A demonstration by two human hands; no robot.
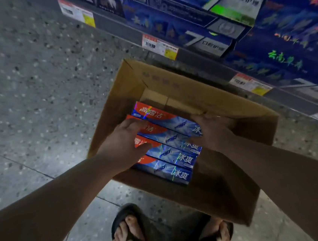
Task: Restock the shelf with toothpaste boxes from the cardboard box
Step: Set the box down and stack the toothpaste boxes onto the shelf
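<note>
Cardboard box [172,83] at frame centre, four red-and-blue toothpaste boxes [169,150] marked 高露洁 and 冰爽, fingers of my left hand [129,141] and right hand [212,130] curled round their ends.

Cardboard box [169,80] open-topped; shelf [113,26] edge just beyond.

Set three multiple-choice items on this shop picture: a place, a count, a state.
1. Where is the cardboard box? A on the floor by the shelf; B on the shelf; C on a trolley.
2. How many toothpaste boxes show their faces? A two; B four; C seven.
3. What are the left hand and right hand doing? A hanging idle; B holding the toothpaste boxes' ends; C pulling a tag.
1 A, speckled floor lies round it; 2 B, four red and blue faces lie together; 3 B, one hand covers each end.
</note>
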